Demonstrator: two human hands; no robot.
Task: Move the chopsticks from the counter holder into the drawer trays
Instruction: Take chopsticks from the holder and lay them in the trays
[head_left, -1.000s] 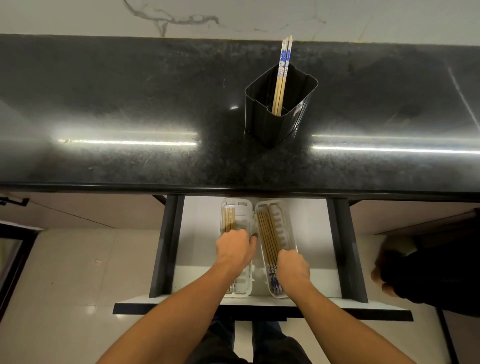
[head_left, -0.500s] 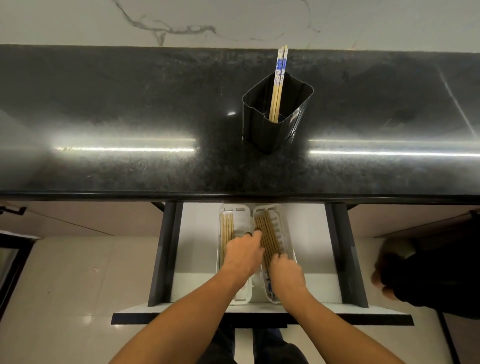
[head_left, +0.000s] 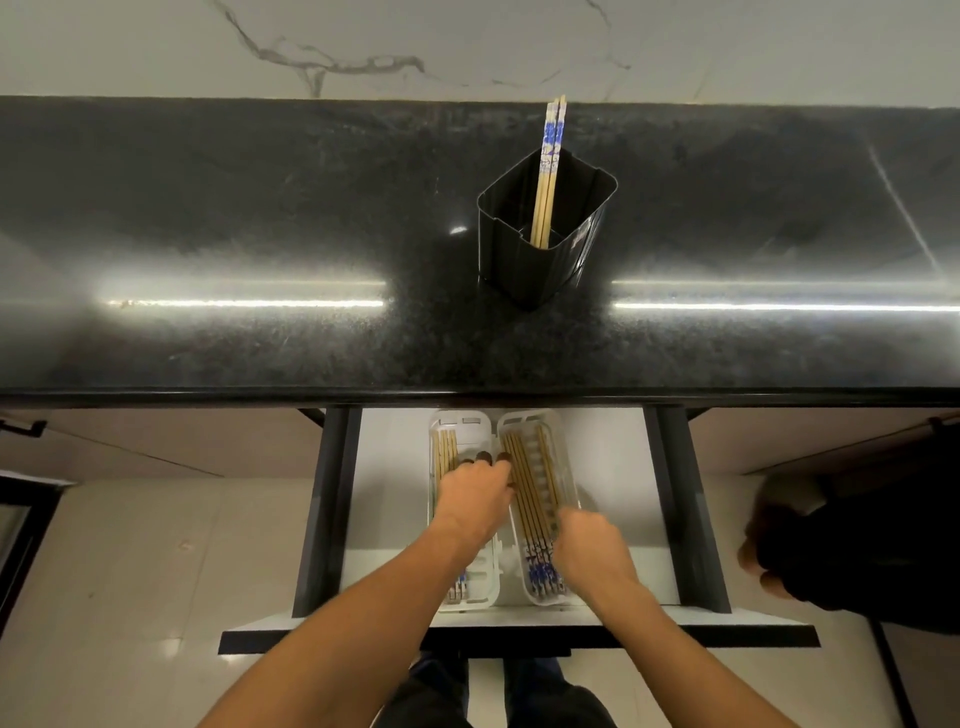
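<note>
Black stone counter (head_left: 260, 234) carries the holder (head_left: 545, 228), two chopsticks (head_left: 546, 176) left inside. Below, both trays (head_left: 558, 441) hold most pairs; our left hand (head_left: 475, 496) and right hand (head_left: 589, 545) curl over them, grip unclear.

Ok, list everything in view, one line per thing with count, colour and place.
counter: one, black speckled, top
holder: one, black, on the counter
chopsticks in holder: a few, tan with blue ends
drawer: one, white inside, open below the counter
left tray: one, white, holding chopsticks
right tray: one, white, holding chopsticks
dark figure: one, right edge
left hand: over the left tray
right hand: on the right tray
</note>
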